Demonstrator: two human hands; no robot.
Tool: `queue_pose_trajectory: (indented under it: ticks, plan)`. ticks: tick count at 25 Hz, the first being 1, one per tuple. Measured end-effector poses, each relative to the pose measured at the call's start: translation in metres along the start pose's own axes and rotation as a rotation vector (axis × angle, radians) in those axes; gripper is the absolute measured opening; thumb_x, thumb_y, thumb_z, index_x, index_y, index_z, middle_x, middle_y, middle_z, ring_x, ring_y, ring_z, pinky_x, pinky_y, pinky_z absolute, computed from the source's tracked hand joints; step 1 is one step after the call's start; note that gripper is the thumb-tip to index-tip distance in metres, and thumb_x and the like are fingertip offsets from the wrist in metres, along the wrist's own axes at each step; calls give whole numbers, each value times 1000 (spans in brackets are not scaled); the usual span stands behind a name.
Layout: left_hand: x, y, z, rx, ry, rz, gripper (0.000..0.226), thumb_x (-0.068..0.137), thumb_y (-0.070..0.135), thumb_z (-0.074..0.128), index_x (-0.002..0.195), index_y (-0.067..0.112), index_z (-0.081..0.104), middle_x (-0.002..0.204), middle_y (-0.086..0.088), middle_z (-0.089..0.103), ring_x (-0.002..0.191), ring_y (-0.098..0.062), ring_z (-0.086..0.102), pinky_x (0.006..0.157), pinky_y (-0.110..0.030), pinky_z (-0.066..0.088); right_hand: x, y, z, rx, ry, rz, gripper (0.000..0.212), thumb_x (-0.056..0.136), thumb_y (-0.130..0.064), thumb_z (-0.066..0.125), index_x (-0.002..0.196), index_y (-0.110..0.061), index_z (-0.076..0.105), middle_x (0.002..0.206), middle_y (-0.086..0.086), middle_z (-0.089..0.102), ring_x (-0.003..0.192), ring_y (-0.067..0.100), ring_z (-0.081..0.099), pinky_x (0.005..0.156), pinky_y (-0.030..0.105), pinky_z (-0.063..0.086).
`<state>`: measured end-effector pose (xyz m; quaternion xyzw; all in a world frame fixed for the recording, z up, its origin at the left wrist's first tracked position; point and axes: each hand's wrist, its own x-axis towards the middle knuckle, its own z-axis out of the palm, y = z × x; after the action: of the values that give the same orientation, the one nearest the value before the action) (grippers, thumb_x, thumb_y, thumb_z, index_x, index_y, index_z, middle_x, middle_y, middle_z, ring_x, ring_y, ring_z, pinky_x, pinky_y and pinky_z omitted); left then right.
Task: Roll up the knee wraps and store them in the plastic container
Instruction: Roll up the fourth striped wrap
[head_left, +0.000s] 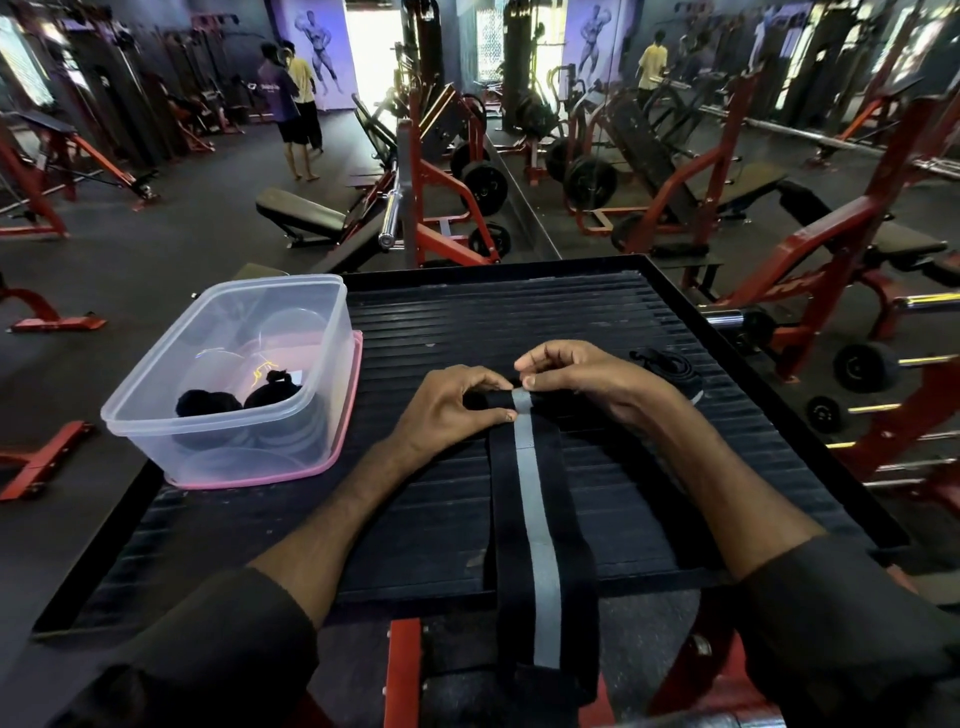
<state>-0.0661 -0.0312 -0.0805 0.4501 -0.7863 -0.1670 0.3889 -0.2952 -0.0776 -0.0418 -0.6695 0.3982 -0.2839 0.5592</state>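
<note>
I pinch the wrap's (524, 467) rolled far end with my left hand (452, 410) and right hand (576, 379), flat on the mat (519, 312) for tightness, the container (234, 384) waiting just left.

Far end of the knee wrap (535, 499) hidden under the fingers of the left hand (447, 410) and the right hand (576, 374); number of turns in the roll impossible to judge. Near end lost in shadow below the edge of the ribbed platform (519, 322). Second dark strap (667, 366) partly covered by the right wrist, shape unclear. Two black bundles (234, 400) in the plastic container (171, 415) too dark and blurred by the clear wall to tell apart in detail. Pink lid (348, 415) under the container mostly concealed. Both sleeves (197, 654) cut off by the bottom edge.
</note>
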Motion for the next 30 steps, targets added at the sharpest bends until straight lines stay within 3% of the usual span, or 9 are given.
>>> queue_pose_trajectory:
  ticks: [4, 6, 9, 13, 16, 19, 23, 27, 30]
  plan:
    - [1, 2, -4, 39, 53, 16, 36, 74, 34, 88, 106, 23, 75, 102, 12, 75, 99, -2, 68, 91, -30, 55, -3, 0, -2, -135, -101, 113, 42, 91, -41, 72, 110, -4, 72, 99, 7, 70, 89, 17, 63, 84, 32, 49]
    - [0, 0, -4, 50, 72, 19, 36, 74, 35, 88, 105, 24, 75, 102, 12, 75, 98, -3, 68, 90, -31, 55, -4, -1, -1, -221, -114, 130, 41, 92, -50, 67, 100, -10, 72, 88, 0, 70, 78, 11, 63, 79, 31, 49]
    - [1, -1, -6, 25, 83, 16, 36, 75, 34, 87, 107, 23, 75, 103, 10, 75, 100, -6, 68, 91, -32, 55, -4, 1, 1, -202, -66, 53, 34, 95, -44, 67, 98, -11, 73, 84, -2, 69, 73, 6, 61, 73, 29, 47]
    - [7, -3, -12, -181, -72, -162, 30, 83, 24, 82, 112, 19, 74, 108, 6, 75, 104, -8, 70, 97, -28, 53, -1, 7, 6, -114, 27, -138, 26, 94, -27, 73, 109, -6, 74, 106, 17, 73, 96, 19, 64, 89, 37, 49]
    - [9, -10, -11, -308, -211, -254, 26, 93, 20, 72, 118, 19, 71, 112, 5, 75, 107, -10, 70, 97, -26, 53, -1, 8, 9, -132, 58, -236, 20, 93, -14, 74, 108, -1, 73, 93, 6, 70, 88, 16, 61, 82, 29, 48]
    - [10, -12, -11, -360, -235, -285, 25, 95, 16, 68, 121, 17, 69, 110, 6, 74, 101, -3, 69, 90, -19, 53, -3, 8, 8, -164, 62, -283, 21, 90, -7, 75, 109, 1, 72, 83, -11, 68, 78, 0, 61, 73, 17, 48]
    - [10, -16, -11, -369, -281, -303, 26, 91, 16, 73, 117, 22, 70, 103, 10, 77, 95, -2, 70, 82, -17, 52, -2, 8, 9, -160, 49, -301, 26, 83, 4, 78, 108, 7, 71, 81, -10, 67, 71, -6, 61, 68, 11, 46]
    - [12, -21, -9, -353, -315, -334, 28, 93, 21, 71, 121, 24, 68, 118, 3, 74, 113, -13, 68, 103, -33, 52, -1, 11, 9, -166, 51, -311, 28, 80, 8, 78, 106, 8, 70, 84, 0, 67, 71, -4, 62, 68, 12, 47]
    - [10, -21, -9, -336, -270, -326, 31, 88, 22, 77, 119, 21, 71, 115, 1, 75, 110, -15, 70, 103, -36, 54, 0, 11, 9, -180, 52, -316, 28, 77, 11, 79, 103, 7, 70, 91, 5, 68, 76, 0, 63, 71, 16, 49]
